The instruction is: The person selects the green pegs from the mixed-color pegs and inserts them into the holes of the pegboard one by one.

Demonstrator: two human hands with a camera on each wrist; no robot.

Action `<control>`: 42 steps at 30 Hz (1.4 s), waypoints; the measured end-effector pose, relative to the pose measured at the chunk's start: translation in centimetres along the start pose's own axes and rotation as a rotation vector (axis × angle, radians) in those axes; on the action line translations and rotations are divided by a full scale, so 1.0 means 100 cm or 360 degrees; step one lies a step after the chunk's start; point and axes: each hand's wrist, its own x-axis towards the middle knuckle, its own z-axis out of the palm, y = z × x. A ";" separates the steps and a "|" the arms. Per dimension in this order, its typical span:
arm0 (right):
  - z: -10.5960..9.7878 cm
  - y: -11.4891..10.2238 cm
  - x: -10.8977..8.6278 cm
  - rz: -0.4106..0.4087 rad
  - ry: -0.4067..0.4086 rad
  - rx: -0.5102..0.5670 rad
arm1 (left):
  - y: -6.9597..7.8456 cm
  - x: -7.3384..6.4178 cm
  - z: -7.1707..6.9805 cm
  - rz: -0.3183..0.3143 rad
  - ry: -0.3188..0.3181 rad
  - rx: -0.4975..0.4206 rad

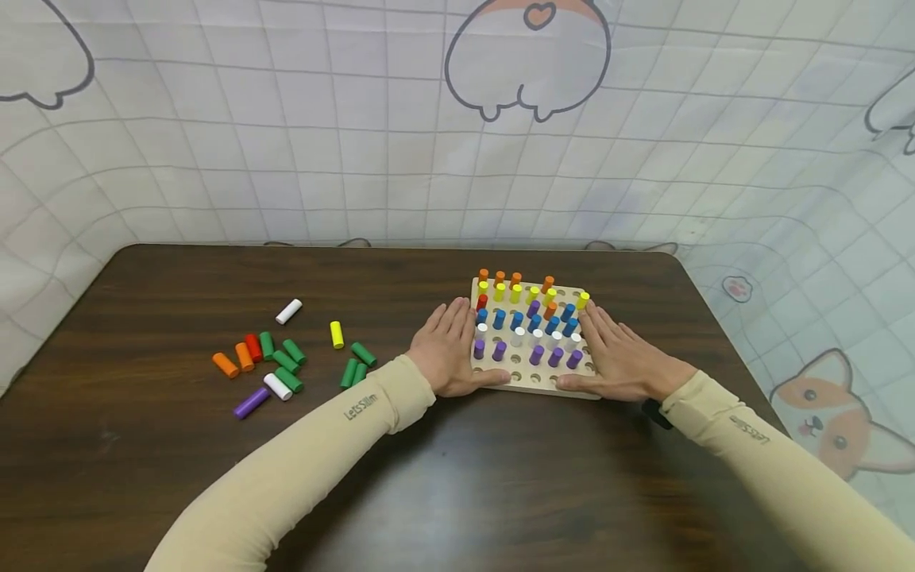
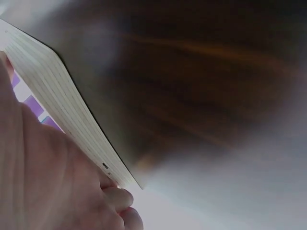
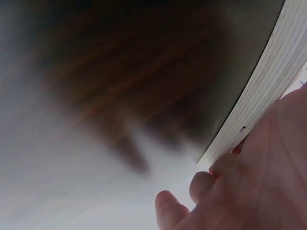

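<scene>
Left to right. Loose pegs (image 1: 286,362) on desk (image 1: 500,477), head view only: 2 orange, 1 red, 7 green, 2 white, 1 purple, 1 yellow = 14.

Left hand (image 1: 450,353): grip flat, fingers straight along the peg board's left side, thumb out over the near edge, nothing pinched. Left wrist view adds the board's pale layered side (image 2: 72,115) with a small dark mark (image 2: 105,166), plus purple bits past the palm.

Peg board (image 1: 525,383): right of centre on desk, between both hands, touching each. Standing pegs (image 1: 517,320), full layout in head view only: 5 orange, 6 yellow, 1 red, 7 blue, 5 white, 6 purple = 30 that I can see.

Right hand (image 1: 618,357): same flat grip on the right side, thumb at near edge, nothing pinched. Right wrist view also gets layered side and a dark mark (image 3: 242,128). Black band (image 1: 656,413) at that wrist: head view only.
</scene>
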 end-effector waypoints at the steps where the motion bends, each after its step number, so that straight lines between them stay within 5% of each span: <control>1: -0.001 -0.001 0.001 -0.0004 -0.0001 -0.0002 | -0.001 -0.001 0.000 -0.0004 0.0002 -0.0010; 23: -0.003 -0.032 0.032 -0.0106 -0.0022 0.0004 | -0.033 -0.026 0.013 -0.0078 0.0115 -0.0141; 30: -0.003 -0.043 0.039 -0.0113 -0.0039 -0.0011 | -0.042 -0.035 0.013 -0.0120 0.0019 -0.0138; 42: -0.003 -0.063 0.050 -0.0147 -0.0042 -0.0022 | -0.057 -0.047 0.014 -0.0143 0.0036 -0.0128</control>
